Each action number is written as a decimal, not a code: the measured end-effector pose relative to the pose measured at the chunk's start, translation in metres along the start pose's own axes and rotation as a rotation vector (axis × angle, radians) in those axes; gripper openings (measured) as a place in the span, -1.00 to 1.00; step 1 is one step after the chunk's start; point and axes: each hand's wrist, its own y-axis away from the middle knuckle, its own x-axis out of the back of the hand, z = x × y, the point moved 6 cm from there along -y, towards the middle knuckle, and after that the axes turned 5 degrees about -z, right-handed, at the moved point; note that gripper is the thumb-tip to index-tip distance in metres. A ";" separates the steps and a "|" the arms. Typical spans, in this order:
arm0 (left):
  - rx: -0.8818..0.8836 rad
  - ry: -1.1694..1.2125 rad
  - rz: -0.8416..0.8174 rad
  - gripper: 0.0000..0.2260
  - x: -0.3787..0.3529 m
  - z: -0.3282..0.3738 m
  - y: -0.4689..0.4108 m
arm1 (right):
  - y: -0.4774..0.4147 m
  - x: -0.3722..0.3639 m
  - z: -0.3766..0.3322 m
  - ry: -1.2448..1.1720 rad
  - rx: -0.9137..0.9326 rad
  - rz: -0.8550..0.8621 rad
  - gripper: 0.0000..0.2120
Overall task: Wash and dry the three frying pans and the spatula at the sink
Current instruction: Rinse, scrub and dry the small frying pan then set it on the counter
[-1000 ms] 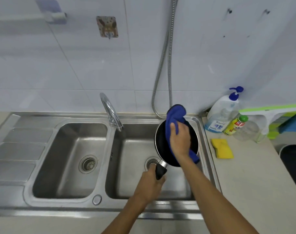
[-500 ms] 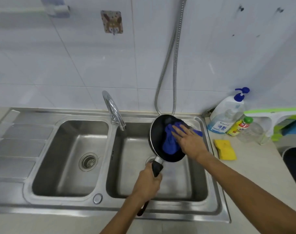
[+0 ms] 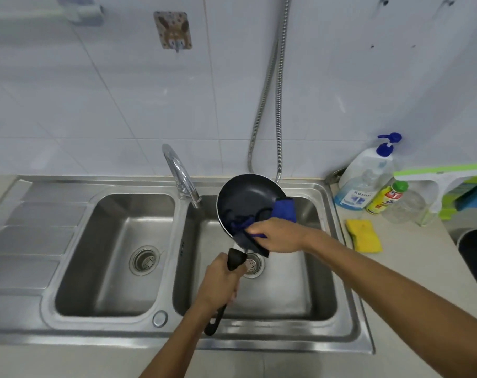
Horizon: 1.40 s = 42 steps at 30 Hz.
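Sink (image 3: 364, 336) at centre frame: left hand (image 3: 218, 285) clenches the pan (image 3: 248, 197) by its handle, right hand (image 3: 278, 236) pinches the cloth (image 3: 285, 210); wet handle might slip.

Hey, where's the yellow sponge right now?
Head view: the yellow sponge lies on the counter right of the sink, in front of the pump bottle.

Bare left grip (image 3: 218, 285) and bare right grip (image 3: 278, 236) on bare forearms (image 3: 381, 290).
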 end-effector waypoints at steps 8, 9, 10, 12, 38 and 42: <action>-0.005 -0.064 -0.161 -0.81 -0.022 -0.002 0.019 | 0.005 0.007 0.080 0.736 -0.159 0.308 -0.53; -0.013 -0.063 -0.182 -0.82 -0.026 0.002 0.019 | 0.002 0.012 0.075 0.706 -0.180 0.408 -0.52; -0.015 -0.057 -0.201 -0.82 -0.030 0.004 0.020 | -0.004 0.016 0.068 0.633 -0.187 0.490 -0.53; -0.010 -0.029 -0.225 -0.81 -0.038 0.007 0.020 | -0.019 0.022 0.049 0.383 -0.173 0.623 -0.59; 0.019 -0.200 -0.022 -0.79 -0.028 -0.022 0.027 | -0.027 0.012 0.052 0.258 -0.400 0.624 -0.78; 0.016 -0.242 0.013 -0.72 -0.011 -0.020 0.009 | -0.016 -0.017 0.065 0.372 -0.485 0.431 -0.77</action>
